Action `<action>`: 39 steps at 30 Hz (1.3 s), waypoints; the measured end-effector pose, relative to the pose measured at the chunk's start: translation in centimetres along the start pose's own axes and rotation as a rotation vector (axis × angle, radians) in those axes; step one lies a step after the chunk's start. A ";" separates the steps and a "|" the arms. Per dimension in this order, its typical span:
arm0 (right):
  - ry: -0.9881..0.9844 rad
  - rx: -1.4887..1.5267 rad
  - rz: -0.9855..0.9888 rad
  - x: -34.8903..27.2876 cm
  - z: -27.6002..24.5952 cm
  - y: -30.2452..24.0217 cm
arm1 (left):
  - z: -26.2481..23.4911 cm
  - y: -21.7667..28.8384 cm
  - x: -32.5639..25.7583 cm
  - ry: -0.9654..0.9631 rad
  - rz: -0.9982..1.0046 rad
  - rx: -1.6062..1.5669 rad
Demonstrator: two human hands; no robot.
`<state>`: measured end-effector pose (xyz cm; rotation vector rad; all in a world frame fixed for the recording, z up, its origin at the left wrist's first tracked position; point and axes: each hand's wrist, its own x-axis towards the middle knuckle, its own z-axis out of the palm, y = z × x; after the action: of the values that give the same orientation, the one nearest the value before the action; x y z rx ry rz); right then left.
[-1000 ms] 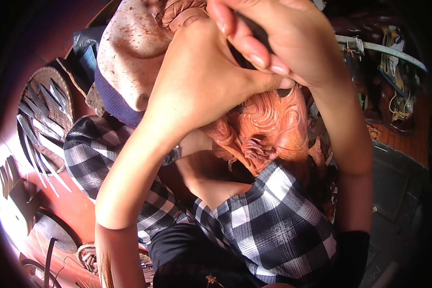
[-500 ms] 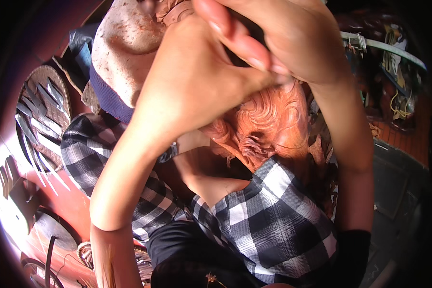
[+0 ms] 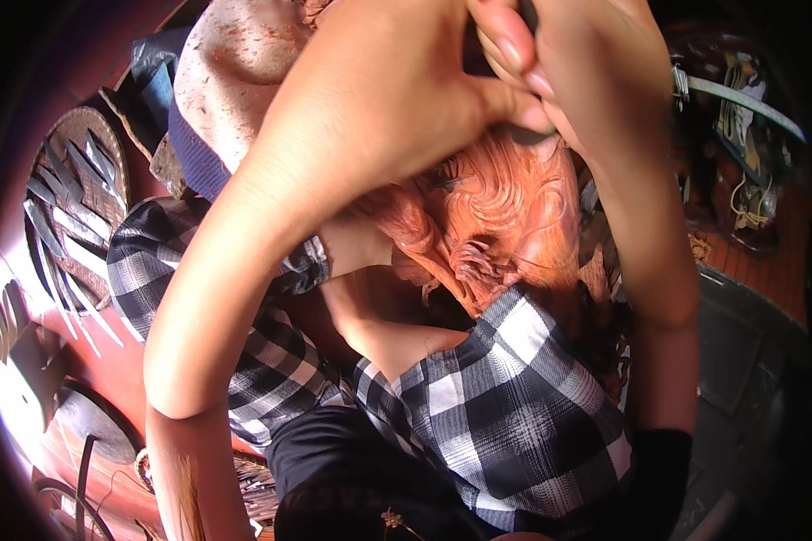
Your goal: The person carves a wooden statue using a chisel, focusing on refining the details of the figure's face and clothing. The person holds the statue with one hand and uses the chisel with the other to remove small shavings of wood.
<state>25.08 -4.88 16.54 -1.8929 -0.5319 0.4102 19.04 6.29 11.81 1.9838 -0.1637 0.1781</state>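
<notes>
Both hands are raised close in front of me, over a reddish-brown wood carving with swirling grooves and a small curled rosette. My left hand is closed, its thumb pressed against the fingers of my right hand. The right hand's fingers curl inward and meet the left thumb at upper centre. A small dark grey edge shows just under that thumb, too little of it to name. What lies between the fingers is otherwise hidden. Black and white checked cloth covers my bent legs below the carving.
At left, a round woven tray bears several bladed carving tools. A grey disc lies below it. A pale speckled bundle sits beyond my left forearm. Cords and a white strap are at right.
Both hands have moved upward and a little to the right, still joined. More of the carving shows beneath them. My left forearm has shifted slightly left.
</notes>
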 end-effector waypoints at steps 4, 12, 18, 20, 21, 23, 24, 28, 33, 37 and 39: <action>0.037 -0.058 -0.031 -0.1 0.1 0.1 | -0.7 0.8 0.2 -0.078 -0.127 0.002; 0.099 -0.142 -0.232 -0.1 0.9 1.6 | 1.2 -3.4 1.0 0.027 0.064 -0.141; 0.050 -0.109 -0.144 -0.3 0.3 1.1 | 1.5 -3.3 0.7 0.049 0.099 -0.182; 0.052 -0.108 -0.123 -0.7 0.8 0.2 | 1.0 -3.0 0.6 0.043 0.082 -0.177; 0.068 -0.104 -0.113 -0.7 0.7 0.4 | 0.7 -2.6 0.4 0.039 0.094 -0.142; 0.075 -0.103 -0.097 -0.5 0.4 1.1 | 1.2 -3.2 0.6 0.025 0.091 -0.126; 0.068 -0.107 -0.088 -0.2 0.2 1.7 | 1.4 -3.4 0.7 0.029 0.082 -0.130; 0.094 -0.164 -0.140 -0.3 0.5 1.3 | 1.7 -3.3 0.8 0.053 0.068 -0.146; 0.092 -0.223 -0.078 0.0 1.1 0.5 | 2.1 -4.0 0.4 0.105 0.086 -0.227; 0.056 -0.197 -0.102 -0.9 0.3 0.8 | 1.5 -3.7 1.1 -0.037 0.036 -0.292; 0.075 -0.194 -0.107 -0.3 0.2 1.5 | 0.5 -2.8 1.1 -0.073 -0.030 -0.240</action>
<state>24.97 -5.37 15.07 -2.0455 -0.6385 0.2232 20.66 6.97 9.36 1.7535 -0.1934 0.0630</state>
